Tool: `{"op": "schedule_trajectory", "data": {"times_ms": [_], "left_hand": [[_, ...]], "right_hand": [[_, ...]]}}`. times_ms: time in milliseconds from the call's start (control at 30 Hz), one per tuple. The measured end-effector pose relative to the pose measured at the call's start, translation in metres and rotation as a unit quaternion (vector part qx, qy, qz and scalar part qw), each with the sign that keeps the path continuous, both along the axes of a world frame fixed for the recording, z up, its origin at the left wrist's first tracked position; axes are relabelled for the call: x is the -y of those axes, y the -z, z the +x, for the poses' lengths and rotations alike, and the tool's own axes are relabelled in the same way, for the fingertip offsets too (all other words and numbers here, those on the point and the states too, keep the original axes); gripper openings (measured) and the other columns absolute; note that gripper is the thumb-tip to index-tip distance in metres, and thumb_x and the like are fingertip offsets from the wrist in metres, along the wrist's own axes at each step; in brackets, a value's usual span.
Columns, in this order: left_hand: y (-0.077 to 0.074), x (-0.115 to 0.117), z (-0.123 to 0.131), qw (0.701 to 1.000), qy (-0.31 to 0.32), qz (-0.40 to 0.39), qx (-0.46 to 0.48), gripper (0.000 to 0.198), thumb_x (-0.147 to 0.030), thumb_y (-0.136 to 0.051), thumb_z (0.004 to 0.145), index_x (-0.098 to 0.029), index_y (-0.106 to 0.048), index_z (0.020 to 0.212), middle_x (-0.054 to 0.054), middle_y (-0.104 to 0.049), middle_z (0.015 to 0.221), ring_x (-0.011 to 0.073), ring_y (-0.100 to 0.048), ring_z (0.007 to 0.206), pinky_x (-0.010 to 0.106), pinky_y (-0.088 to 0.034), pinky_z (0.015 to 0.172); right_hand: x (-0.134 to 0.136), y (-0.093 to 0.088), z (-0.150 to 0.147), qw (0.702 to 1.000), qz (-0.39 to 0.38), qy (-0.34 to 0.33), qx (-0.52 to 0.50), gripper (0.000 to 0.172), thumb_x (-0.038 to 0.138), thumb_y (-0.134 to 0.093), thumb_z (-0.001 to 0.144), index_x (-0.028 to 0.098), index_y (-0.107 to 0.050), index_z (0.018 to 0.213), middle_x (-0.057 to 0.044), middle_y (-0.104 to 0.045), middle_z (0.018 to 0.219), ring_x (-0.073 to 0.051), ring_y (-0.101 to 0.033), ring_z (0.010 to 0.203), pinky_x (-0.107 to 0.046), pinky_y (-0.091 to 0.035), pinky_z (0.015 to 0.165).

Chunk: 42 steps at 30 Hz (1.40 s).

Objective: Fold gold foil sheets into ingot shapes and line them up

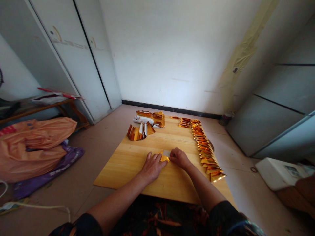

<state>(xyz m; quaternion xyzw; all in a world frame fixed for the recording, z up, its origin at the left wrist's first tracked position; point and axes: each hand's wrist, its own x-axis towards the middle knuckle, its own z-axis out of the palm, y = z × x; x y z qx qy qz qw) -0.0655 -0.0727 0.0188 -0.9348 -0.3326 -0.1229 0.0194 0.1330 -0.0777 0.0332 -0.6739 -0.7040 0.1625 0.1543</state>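
A small piece of gold foil paper [164, 158], with a pale side partly showing, lies on the wooden board [123, 170] between my hands. My left hand [152, 166] presses its fingers onto the left part of the paper. At the right edge my right hand [180, 158] is closed, fingertips pinched together at the paper. The fingers cover some of the folds. Along the board's right side runs a row of folded gold foil pieces [205, 147], overlapping one another.
Curled gold foil sheets [136, 132] and a stack of foil paper [158, 118] lie at the board's far left. Orange and purple bags [36, 144] rest on the floor at left. A white box [278, 173] stands right. Cabinets [73, 49] and a wall [172, 59] enclose the back.
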Motion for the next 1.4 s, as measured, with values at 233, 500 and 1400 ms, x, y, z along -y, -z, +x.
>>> {"op": "schedule_trajectory", "data": {"times_ms": [233,500,1400], "left_hand": [[-0.002,0.0,0.001,0.999,-0.012,-0.027,-0.013,0.031,-0.023,-0.041,0.093,-0.036,-0.057,0.115,0.006,-0.052,0.127,0.0244,-0.048,0.11,0.056,-0.028,0.1],[-0.004,0.002,0.006,0.999,-0.027,-0.039,-0.003,0.026,-0.024,-0.044,0.091,-0.034,-0.06,0.11,0.008,-0.055,0.124,0.0262,-0.05,0.109,0.061,-0.023,0.101],[-0.006,-0.045,-0.014,0.963,0.009,-0.246,0.111,0.002,-0.021,-0.056,0.076,-0.021,-0.056,0.074,0.004,-0.058,0.128,0.0206,-0.048,0.122,0.051,-0.017,0.108]], "right_hand": [[-0.003,0.002,0.009,0.998,-0.014,-0.011,-0.052,0.015,0.006,-0.054,0.074,0.017,-0.064,0.074,-0.001,-0.059,0.081,-0.011,-0.054,0.077,-0.019,-0.039,0.07],[-0.005,0.006,0.0,0.999,0.006,0.032,0.016,0.008,0.015,-0.063,0.073,0.017,-0.064,0.081,-0.003,-0.06,0.083,-0.013,-0.053,0.074,-0.022,-0.037,0.065],[0.015,0.026,0.007,0.971,0.144,-0.187,-0.034,0.031,0.031,-0.072,0.073,0.027,-0.068,0.104,-0.005,-0.059,0.105,-0.02,-0.051,0.095,-0.034,-0.039,0.082]]}}
